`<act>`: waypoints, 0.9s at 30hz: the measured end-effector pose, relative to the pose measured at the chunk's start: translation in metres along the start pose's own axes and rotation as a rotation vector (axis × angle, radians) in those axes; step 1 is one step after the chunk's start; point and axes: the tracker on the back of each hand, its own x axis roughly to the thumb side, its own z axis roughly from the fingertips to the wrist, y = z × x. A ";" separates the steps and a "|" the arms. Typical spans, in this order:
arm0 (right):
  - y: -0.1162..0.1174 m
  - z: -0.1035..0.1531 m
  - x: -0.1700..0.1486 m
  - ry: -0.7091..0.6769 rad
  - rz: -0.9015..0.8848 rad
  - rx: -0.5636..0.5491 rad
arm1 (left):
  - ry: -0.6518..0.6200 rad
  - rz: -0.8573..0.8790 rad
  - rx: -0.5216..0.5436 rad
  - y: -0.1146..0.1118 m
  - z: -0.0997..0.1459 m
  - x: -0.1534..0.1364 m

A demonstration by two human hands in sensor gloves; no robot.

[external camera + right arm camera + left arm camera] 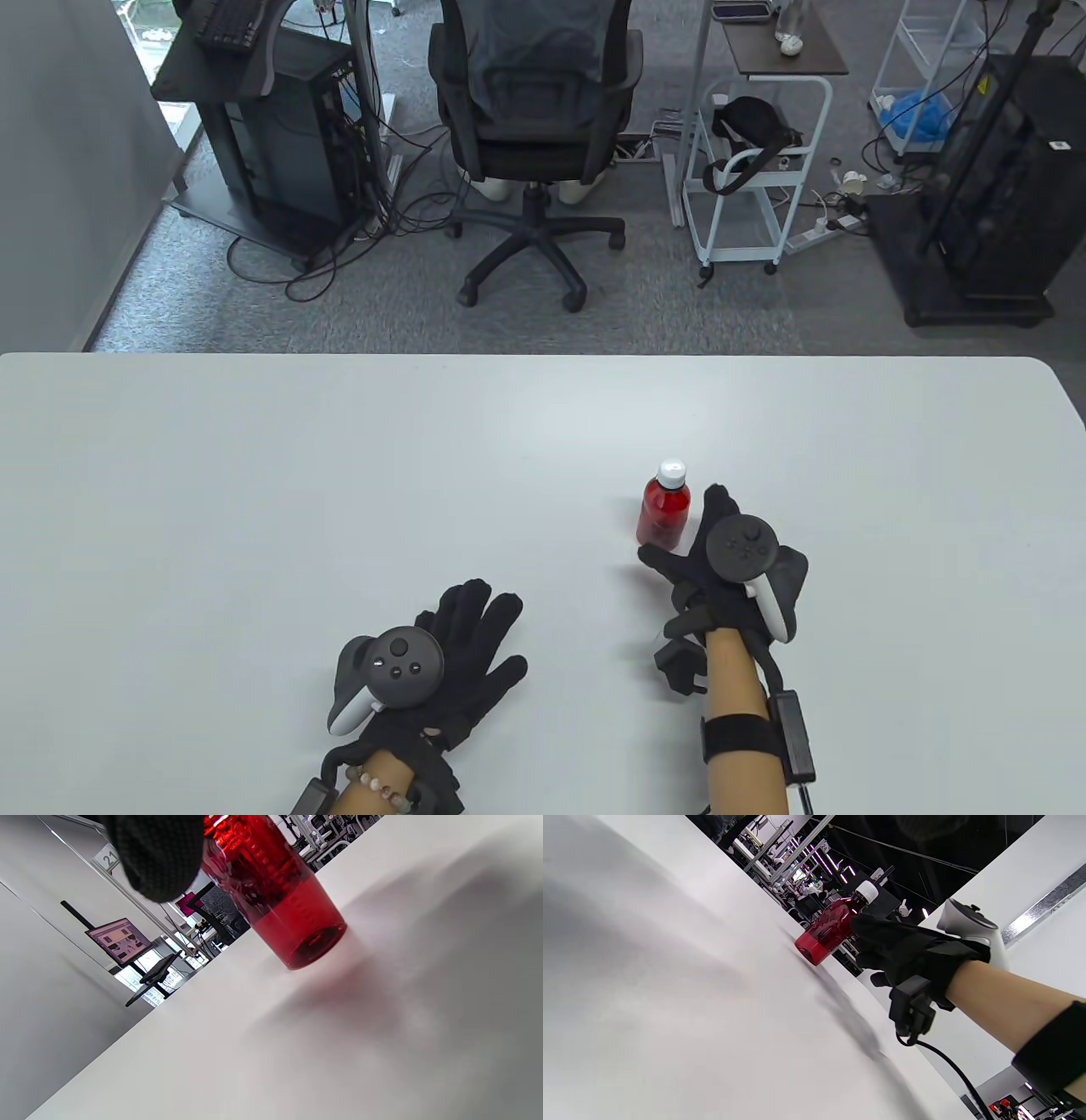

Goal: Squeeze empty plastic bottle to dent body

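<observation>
A small red plastic bottle (663, 513) with a white cap stands upright on the white table (339, 475), right of centre. My right hand (689, 533) is open right beside it, with the thumb spread below the bottle's base and the fingers along its right side. I cannot tell whether they touch it. The left wrist view shows the bottle (828, 928) with the right hand (882, 942) close against it. In the right wrist view the bottle (280, 899) fills the top, with a gloved fingertip (157, 853) next to it. My left hand (475, 645) rests flat on the table, fingers spread, holding nothing.
Beyond the table's far edge are a black office chair (530, 127), a computer rack (263, 144) with cables, a white cart (751, 170) and black equipment cases (993, 195).
</observation>
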 end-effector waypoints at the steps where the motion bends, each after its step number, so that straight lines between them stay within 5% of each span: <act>1: 0.002 -0.004 0.001 0.012 -0.008 0.001 | 0.001 0.004 0.002 0.001 0.000 0.000; 18: 0.030 -0.031 0.019 0.079 0.056 -0.251 | 0.001 0.025 0.015 0.005 0.000 -0.003; 27: 0.028 -0.034 0.018 0.036 -0.176 -0.196 | 0.001 0.048 0.004 0.005 -0.001 -0.006</act>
